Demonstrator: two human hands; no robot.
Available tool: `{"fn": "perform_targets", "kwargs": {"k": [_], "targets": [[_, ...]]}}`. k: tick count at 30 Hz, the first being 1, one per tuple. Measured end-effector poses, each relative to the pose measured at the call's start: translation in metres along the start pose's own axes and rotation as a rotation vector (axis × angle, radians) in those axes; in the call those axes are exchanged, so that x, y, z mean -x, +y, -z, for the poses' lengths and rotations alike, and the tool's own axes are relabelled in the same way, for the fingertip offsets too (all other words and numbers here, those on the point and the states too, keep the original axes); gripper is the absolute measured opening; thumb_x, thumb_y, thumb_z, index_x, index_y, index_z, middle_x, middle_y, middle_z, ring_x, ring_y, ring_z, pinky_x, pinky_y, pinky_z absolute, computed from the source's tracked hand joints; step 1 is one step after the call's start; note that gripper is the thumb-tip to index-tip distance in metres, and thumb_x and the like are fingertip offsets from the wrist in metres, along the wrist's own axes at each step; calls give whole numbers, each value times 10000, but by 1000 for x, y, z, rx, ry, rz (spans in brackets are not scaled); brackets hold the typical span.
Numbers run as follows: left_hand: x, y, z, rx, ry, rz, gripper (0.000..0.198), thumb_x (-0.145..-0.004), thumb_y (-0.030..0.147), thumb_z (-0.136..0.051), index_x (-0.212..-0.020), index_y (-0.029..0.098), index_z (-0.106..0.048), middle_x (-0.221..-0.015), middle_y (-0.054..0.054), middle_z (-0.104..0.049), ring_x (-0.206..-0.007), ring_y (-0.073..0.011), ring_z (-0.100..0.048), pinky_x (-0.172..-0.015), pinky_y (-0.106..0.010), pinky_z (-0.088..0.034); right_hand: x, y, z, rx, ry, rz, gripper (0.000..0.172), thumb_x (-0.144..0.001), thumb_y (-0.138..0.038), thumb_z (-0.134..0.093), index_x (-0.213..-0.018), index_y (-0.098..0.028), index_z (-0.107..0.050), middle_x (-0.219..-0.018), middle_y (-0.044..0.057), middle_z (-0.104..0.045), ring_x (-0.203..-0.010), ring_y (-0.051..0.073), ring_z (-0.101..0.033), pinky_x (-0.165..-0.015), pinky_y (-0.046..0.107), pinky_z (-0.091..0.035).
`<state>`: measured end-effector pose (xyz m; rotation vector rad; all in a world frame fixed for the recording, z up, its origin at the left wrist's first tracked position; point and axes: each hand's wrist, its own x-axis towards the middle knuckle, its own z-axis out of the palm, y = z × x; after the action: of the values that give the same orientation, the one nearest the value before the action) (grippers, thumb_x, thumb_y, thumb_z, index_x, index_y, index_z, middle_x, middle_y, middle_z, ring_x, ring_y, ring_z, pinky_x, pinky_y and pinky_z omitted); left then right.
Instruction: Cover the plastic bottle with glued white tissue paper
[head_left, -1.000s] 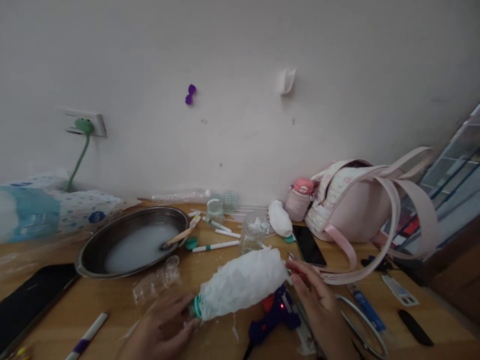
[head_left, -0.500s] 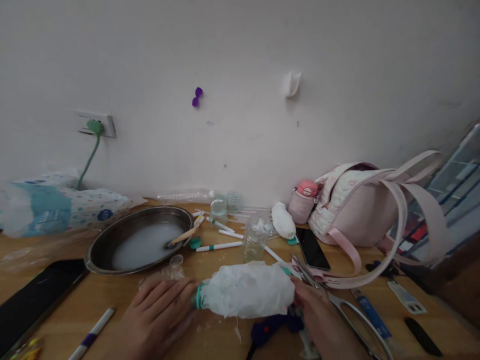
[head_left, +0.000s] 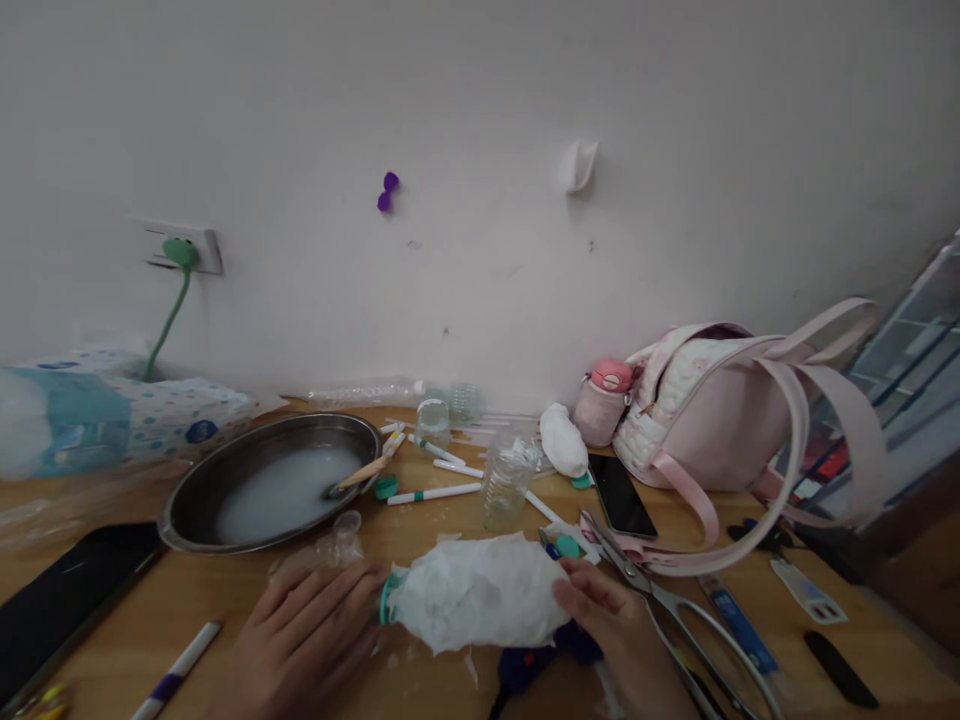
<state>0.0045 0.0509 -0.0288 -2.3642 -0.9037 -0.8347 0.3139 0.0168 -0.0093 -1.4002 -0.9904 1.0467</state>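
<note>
A plastic bottle (head_left: 480, 592) wrapped in white, wet-looking paper lies sideways between my hands, a green ring at its neck on the left. My left hand (head_left: 311, 625) is closed around the neck end, its fingers pressed together over it. My right hand (head_left: 619, 620) grips the bottle's other end, with thumb and fingers at the paper. Beneath the bottle, a dark blue glue gun (head_left: 532, 668) is partly hidden. Large scissors (head_left: 660, 590) lie beside my right hand. A metal basin (head_left: 169, 525) of cloudy whitish liquid, with a wooden-handled brush (head_left: 364, 472), sits beyond my left hand.
A clear cut bottle (head_left: 506, 490), several markers (head_left: 435, 494) and another white-wrapped bottle (head_left: 562, 440) lie behind. A phone (head_left: 622, 495) and pink bag (head_left: 720, 420) stand right; a black tablet-like device (head_left: 75, 590) and tissue pack (head_left: 97, 410) are left.
The wrapped bottle has turned in my hands, showing another side of the paper. My right fingers now show on its end. The view has shifted slightly.
</note>
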Motion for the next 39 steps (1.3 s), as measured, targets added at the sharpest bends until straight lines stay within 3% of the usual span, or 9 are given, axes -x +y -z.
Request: {"fn": "perform_targets", "kwargs": {"k": [8, 14, 18, 21, 25, 28, 30, 35, 39], "targets": [[-6, 0, 0, 37, 60, 120, 263, -787, 352, -604, -1023, 240, -575, -898, 2, -751, -811, -191, -689, -811, -298, -471, -2, 10, -2, -140, -92, -37, 431, -499, -583, -777, -476, -179, -630, -882, 84, -698, -834, 249, -619, -776, 321, -448], [-2, -1, -8, 195, 96, 191, 238, -727, 321, -684, -934, 250, -591, -863, 17, -725, -787, -169, -678, -745, -269, -514, 2, 8, -1, -198, -218, -76, 428, -566, -593, -746, -697, -185, -738, -982, 96, -689, -884, 249, -606, -794, 329, -443], [4, 1, -15, 319, 136, 294, 251, -728, 425, -677, -886, 250, -590, -844, -1, -715, -749, -166, -694, -691, -238, -559, 6, 4, -4, -300, -176, -44, 403, -647, -591, -690, -557, -198, -675, -904, 76, -705, -835, 235, -616, -791, 335, -443], [1, 5, -15, 460, 66, 476, 292, -657, 431, -736, -861, 264, -611, -861, 17, -725, -771, -181, -705, -709, -257, -577, 5, -1, -7, -469, -157, -41, 462, -658, -629, -649, -471, -207, -627, -771, 73, -705, -732, 219, -627, -742, 340, -460], [-9, 11, -16, 860, -23, 778, 200, -641, 392, -738, -730, 253, -623, -831, 15, -724, -791, -209, -698, -725, -323, -580, 3, -6, -5, -487, -52, -72, 298, -507, -487, -822, -573, -226, -693, -671, 23, -687, -650, 169, -612, -659, 269, -457], [-10, 15, -21, 1113, -56, 906, 208, -611, 397, -733, -675, 245, -606, -742, 19, -719, -712, -205, -692, -653, -318, -578, 3, -3, 0, -438, 15, -27, 250, -608, -448, -786, -592, -224, -675, -665, -8, -662, -682, 144, -587, -669, 230, -430], [-8, 20, -23, 1223, -114, 974, 177, -640, 380, -699, -676, 248, -587, -685, 35, -708, -645, -186, -677, -589, -294, -562, 3, 1, 2, -320, 85, 13, 387, -685, -531, -695, -490, -213, -590, -663, 1, -653, -709, 160, -582, -687, 243, -421], [-4, 30, -20, 1374, -367, 1133, 182, -776, 385, -518, -679, 233, -544, -580, 51, -628, -535, -135, -585, -514, -233, -469, 1, 7, 1, 15, 168, 57, 452, -705, -660, -577, -764, -223, -677, -854, 47, -696, -864, 232, -610, -800, 310, -445], [-8, 31, -22, 1378, -482, 1188, 276, -729, 463, -530, -611, 214, -540, -533, 46, -553, -498, -119, -494, -484, -211, -391, 0, 5, 1, 116, 164, 79, 547, -672, -684, -575, -945, -222, -681, -1084, 88, -668, -1053, 281, -564, -939, 377, -410]]}}
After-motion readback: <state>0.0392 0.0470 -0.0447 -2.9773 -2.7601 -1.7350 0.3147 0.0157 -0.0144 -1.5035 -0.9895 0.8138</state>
